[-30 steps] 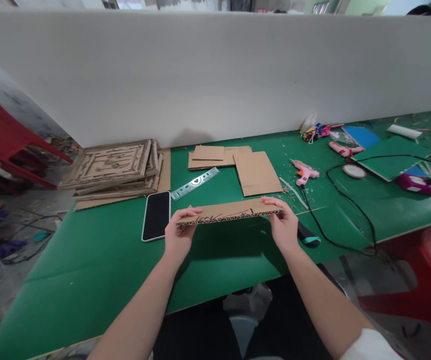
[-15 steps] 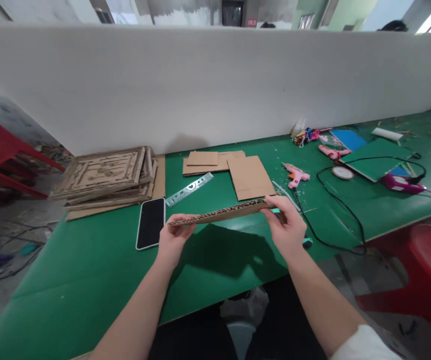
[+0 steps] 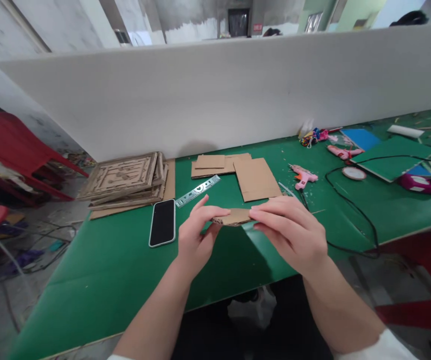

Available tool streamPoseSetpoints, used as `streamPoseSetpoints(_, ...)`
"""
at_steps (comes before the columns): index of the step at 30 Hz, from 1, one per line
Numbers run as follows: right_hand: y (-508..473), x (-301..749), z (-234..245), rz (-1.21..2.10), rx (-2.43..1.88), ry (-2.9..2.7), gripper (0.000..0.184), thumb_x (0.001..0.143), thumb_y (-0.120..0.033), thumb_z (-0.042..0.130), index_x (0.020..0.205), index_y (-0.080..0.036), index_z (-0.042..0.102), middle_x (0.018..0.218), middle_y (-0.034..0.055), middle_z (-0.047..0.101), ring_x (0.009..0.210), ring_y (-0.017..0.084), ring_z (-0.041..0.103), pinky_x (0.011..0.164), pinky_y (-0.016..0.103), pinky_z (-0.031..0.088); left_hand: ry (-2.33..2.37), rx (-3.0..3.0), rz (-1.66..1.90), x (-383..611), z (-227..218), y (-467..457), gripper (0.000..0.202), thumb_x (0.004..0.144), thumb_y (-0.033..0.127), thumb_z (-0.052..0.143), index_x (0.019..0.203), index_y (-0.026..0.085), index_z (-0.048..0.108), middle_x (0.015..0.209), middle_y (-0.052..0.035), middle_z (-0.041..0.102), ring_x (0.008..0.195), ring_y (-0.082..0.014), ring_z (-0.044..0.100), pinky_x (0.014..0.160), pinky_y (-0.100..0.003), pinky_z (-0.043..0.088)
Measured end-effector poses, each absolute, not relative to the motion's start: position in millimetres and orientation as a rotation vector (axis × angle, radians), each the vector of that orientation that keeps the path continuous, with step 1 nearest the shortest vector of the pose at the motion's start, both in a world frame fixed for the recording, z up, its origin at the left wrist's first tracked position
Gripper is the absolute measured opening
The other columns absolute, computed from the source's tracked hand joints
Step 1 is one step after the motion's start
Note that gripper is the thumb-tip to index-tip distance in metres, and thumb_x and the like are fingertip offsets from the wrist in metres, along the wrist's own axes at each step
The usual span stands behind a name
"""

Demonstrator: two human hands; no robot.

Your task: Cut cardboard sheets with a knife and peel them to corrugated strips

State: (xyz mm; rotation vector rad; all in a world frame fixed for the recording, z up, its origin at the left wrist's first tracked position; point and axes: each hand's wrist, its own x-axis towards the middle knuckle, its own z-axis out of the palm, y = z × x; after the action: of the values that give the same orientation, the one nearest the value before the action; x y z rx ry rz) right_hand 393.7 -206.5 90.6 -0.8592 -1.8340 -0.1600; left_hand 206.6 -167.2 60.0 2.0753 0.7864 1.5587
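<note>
Between my two hands a piece of corrugated cardboard [image 3: 234,217] hangs above the table, seen nearly edge-on with its fluted edge toward me. My left hand [image 3: 198,232] pinches its left end, index finger on top and thumb beneath. At the other end, my right hand [image 3: 294,232] grips it with fingers over the top and covers much of that side. Beyond the hands lie a flat cardboard sheet [image 3: 257,180] and a smaller cardboard piece [image 3: 210,161] on top of another strip. A phone [image 3: 162,223] and a patterned ruler [image 3: 198,191] rest left of centre.
Stacked cardboard panels [image 3: 123,176] stand at the left of the green table [image 3: 118,265]. To the right are a pink glue gun [image 3: 303,176], a black cable [image 3: 354,210], a tape roll [image 3: 354,173] and a purple tool [image 3: 421,184]. A white partition [image 3: 200,95] rises behind.
The cardboard has been turned, so its visible edge is much shorter. My hands have come closer together, and the right hand now reaches over its end. The view has shifted slightly left.
</note>
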Motion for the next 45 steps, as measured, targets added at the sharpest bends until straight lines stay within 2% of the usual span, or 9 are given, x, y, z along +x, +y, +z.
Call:
streamPoseSetpoints(4,-212.9,393.6,104.7,-0.020,-0.896,-1.847,0.021,0.078,-0.013,0.056,0.095,-0.024,0.063,0.086,0.0008,0.066,0.079,0.014,0.061,0.069,0.027,0.050,0.810,1.972,1.531,207.0,58.2,-172.7,0.016,0.079,0.012,0.053,0.088,0.022,0.063,0.079,0.0008,0.067,0.073,-0.0143,0.063,0.097,-0.045,0.039)
streamPoseSetpoints(9,-215.3,391.5,112.5,0.109,-0.947,-1.856,0.014,0.080,-0.013,0.055,0.087,-0.021,0.063,0.083,0.0012,0.065,0.076,0.012,0.061,0.067,0.024,0.050,0.868,1.858,1.494,205.0,55.6,-178.8,0.014,0.078,0.015,0.057,0.087,0.022,0.064,0.082,-0.0010,0.067,0.082,-0.0171,0.063,0.085,-0.036,0.048)
streamPoseSetpoints(13,-214.8,390.7,111.6,0.052,-0.942,-1.860,0.014,0.080,-0.015,0.055,0.089,-0.022,0.063,0.083,0.0007,0.066,0.076,0.013,0.061,0.068,0.025,0.050,0.945,1.797,1.476,203.2,51.0,-182.7,0.010,0.077,0.020,0.059,0.085,0.020,0.064,0.082,-0.0029,0.066,0.076,-0.0163,0.061,0.065,-0.026,0.051)
streamPoseSetpoints(17,-215.3,395.1,108.6,-0.107,-0.966,-1.818,0.019,0.077,-0.018,0.061,0.094,-0.025,0.062,0.084,0.0000,0.066,0.079,0.015,0.062,0.075,0.030,0.050,0.992,1.738,1.579,201.7,48.5,-184.0,0.010,0.077,0.023,0.060,0.084,0.019,0.064,0.080,-0.0026,0.066,0.073,-0.0149,0.062,0.063,-0.024,0.050)
streamPoseSetpoints(19,-216.5,398.4,106.3,-0.169,-0.981,-1.783,0.022,0.075,-0.017,0.063,0.094,-0.027,0.062,0.086,0.0001,0.067,0.082,0.016,0.062,0.079,0.034,0.050,0.963,1.707,1.661,201.2,48.1,-183.5,0.009,0.078,0.021,0.059,0.085,0.019,0.064,0.080,-0.0023,0.067,0.076,-0.0155,0.063,0.066,-0.026,0.052)
streamPoseSetpoints(24,-220.5,400.1,98.4,-0.254,-0.939,-1.725,0.029,0.073,-0.010,0.062,0.094,-0.029,0.062,0.087,-0.0007,0.067,0.082,0.017,0.062,0.080,0.036,0.051,0.742,1.686,1.821,203.2,46.0,-182.1,0.008,0.077,0.019,0.060,0.084,0.021,0.062,0.079,-0.0004,0.068,0.079,-0.0186,0.065,0.078,-0.041,0.053)
streamPoseSetpoints(32,-221.7,395.6,92.1,-0.324,-0.862,-1.733,0.030,0.076,-0.007,0.056,0.095,-0.029,0.060,0.092,-0.0002,0.066,0.087,0.016,0.061,0.080,0.037,0.052,0.671,1.709,1.898,202.6,45.1,-185.2,0.012,0.075,0.024,0.064,0.086,0.021,0.062,0.082,-0.0019,0.068,0.079,-0.0206,0.064,0.082,-0.049,0.050)
streamPoseSetpoints(40,-220.7,395.7,89.0,-0.397,-0.817,-1.739,0.029,0.073,-0.005,0.058,0.093,-0.026,0.060,0.092,0.0004,0.066,0.089,0.017,0.062,0.080,0.037,0.052,0.651,1.723,1.911,201.9,46.1,-187.3,0.013,0.074,0.021,0.064,0.087,0.020,0.062,0.086,-0.0035,0.068,0.081,-0.0217,0.064,0.083,-0.050,0.049)
streamPoseSetpoints(45,-218.7,394.5,88.7,-0.423,-0.803,-1.722,0.026,0.075,-0.005,0.056,0.092,-0.024,0.060,0.090,0.0009,0.065,0.087,0.016,0.062,0.079,0.036,0.053,0.581,1.693,1.884,200.9,42.6,-185.7,0.014,0.074,0.019,0.064,0.088,0.016,0.063,0.084,-0.0054,0.068,0.079,-0.0231,0.064,0.070,-0.044,0.053)
